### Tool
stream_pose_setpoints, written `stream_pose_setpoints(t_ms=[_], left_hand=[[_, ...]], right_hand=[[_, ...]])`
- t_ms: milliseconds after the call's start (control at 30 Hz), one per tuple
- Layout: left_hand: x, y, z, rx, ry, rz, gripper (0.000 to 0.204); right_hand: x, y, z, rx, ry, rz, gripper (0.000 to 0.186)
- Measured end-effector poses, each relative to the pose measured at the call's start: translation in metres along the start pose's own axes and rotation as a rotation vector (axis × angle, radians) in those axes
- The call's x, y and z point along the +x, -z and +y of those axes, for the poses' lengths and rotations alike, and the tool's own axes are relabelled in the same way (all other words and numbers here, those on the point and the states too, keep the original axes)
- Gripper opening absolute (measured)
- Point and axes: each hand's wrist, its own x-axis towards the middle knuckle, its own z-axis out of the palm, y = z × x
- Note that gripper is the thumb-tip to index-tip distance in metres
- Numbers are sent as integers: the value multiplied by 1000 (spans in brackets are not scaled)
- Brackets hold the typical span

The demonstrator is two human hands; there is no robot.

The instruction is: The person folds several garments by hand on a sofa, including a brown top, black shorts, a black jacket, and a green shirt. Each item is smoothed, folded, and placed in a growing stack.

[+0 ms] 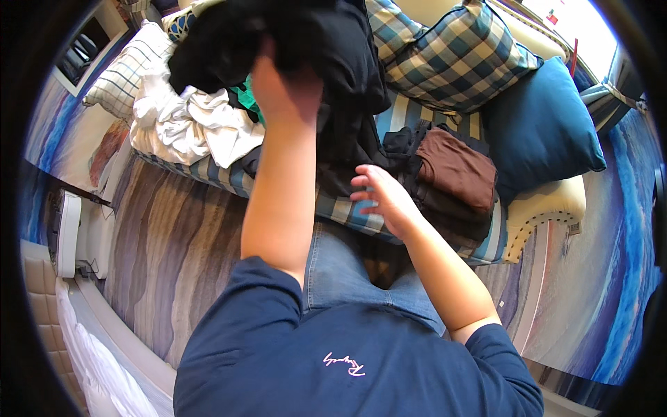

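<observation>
A black garment (340, 52), its kind unclear among the folds, is lifted over the sofa seat by my left hand (286, 87). The fingers of that hand are blurred and partly lost in the dark cloth, which hangs down toward the seat. My right hand (385, 198) hovers in front of the seat's edge with its fingers apart and holds nothing. Close to it on the right lies a stack of folded clothes, a brown garment (458, 167) on top of black ones. To the left is a heap of white cloth (191, 128), with a bit of green cloth (247, 99) beside it.
The striped sofa seat (361, 217) runs across in front of my knees. Checked cushions (465, 55) and a plain blue cushion (542, 128) lean at the back right. A white checked cushion (132, 69) stands far left. Patterned flooring (180, 250) lies below.
</observation>
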Motion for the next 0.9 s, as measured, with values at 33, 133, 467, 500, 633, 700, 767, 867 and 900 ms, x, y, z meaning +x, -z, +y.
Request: stream_pose_setpoints(t_ms=[33, 133, 467, 500, 633, 700, 767, 867, 900], left_hand=[[-16, 28, -15, 78, -27, 156, 39], [-106, 113, -42, 314, 249, 375, 35], [-225, 127, -19, 309, 531, 627, 61], [-210, 125, -11, 291, 564, 659, 65], [-183, 115, 8, 315, 766, 423, 65], [-183, 123, 2, 233, 731, 382, 60], [-179, 101, 3, 369, 488, 490, 67], [-184, 108, -3, 1020, 449, 486, 77], [-192, 113, -8, 1082, 493, 449, 78]], right_hand=[[3, 2, 9, 198, -106, -84, 65], [19, 13, 33, 655, -237, -291, 82], [17, 27, 46, 663, 135, 138, 49], [13, 33, 45, 654, 220, 123, 48], [-13, 34, 28, 589, 389, -43, 67], [-23, 39, 28, 471, 410, -45, 78], [-27, 50, 33, 378, 444, -28, 87], [-33, 59, 41, 213, 485, -5, 86], [-37, 57, 36, 159, 494, -14, 85]])
